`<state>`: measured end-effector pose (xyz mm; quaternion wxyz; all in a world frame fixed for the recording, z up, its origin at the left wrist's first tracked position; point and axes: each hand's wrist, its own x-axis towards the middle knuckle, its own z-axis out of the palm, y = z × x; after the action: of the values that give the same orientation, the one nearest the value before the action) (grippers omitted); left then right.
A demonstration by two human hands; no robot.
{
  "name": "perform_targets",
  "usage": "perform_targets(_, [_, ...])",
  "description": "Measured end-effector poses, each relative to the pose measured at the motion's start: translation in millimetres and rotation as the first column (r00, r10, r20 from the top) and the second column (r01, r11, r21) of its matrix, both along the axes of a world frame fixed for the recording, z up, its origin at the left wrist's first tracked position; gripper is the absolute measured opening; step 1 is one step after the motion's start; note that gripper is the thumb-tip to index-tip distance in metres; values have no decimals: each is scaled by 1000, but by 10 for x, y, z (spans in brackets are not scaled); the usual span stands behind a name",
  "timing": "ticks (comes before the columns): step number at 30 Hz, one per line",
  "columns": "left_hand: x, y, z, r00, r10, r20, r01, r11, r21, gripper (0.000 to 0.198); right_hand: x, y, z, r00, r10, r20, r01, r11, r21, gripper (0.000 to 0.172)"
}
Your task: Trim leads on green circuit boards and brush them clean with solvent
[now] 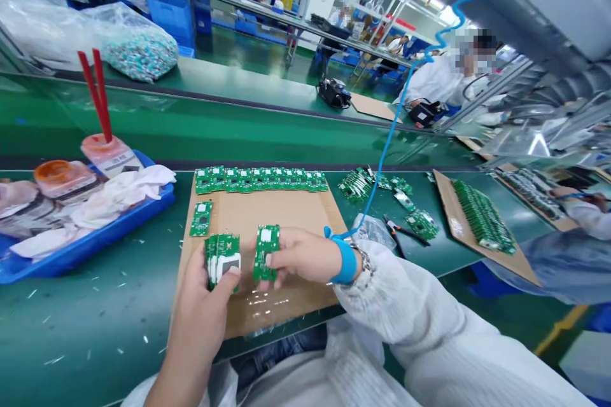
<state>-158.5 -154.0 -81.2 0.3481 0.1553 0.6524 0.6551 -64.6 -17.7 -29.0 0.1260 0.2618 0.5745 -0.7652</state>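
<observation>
My left hand [210, 302] is closed around a small stack of green circuit boards [223, 251], its thumb pressed on the top one. Just to the right, my right hand [298, 254] pinches a single green circuit board [266, 248] with a white square part on it. Both hands are above a brown cardboard sheet [281, 206]. Along the sheet's far edge lies a row of green circuit boards [260, 179], and one more board [201, 219] lies at its left side. A blue wrist strap [344, 261] circles my right wrist.
A blue tray [143, 213] with bottles and white cloths stands left. Pliers [405, 231] and loose boards [422, 224] lie right, near another cardboard [446, 203] bearing boards. A coiled blue cord [394, 121] runs up from my wrist. Co-workers sit across and at the right.
</observation>
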Motion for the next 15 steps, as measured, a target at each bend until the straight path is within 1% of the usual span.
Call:
perform_targets(3, [-121, -97, -9, 993, 119, -15, -120, 993, -17, 47, -278, 98, -124, 992, -86, 93, 70, 983, 168, 14])
perform_targets(6, [-245, -221, -57, 981, 187, -52, -191, 979, -71, 45, -554, 165, -293, 982, -162, 101, 125, 945, 301, 12])
perform_targets(9, [-332, -325, -144, 977, 205, -53, -210, 971, -116, 46, -734, 200, -446, 967, -229, 113, 158, 883, 442, 15])
perform_targets(11, [-361, -366, -198, 978, 201, -53, -207, 969, -136, 47, -796, 209, -519, 962, -248, 118, 159, 853, 497, 16])
perform_targets(14, [-377, -387, -244, 981, 182, -65, -190, 971, -145, 45, -837, 211, -572, 966, -236, 109, 145, 837, 528, 6])
perform_targets(15, [-382, -388, -250, 983, 171, -69, -179, 973, -146, 44, -843, 208, -575, 967, -232, 105, 142, 834, 533, 7])
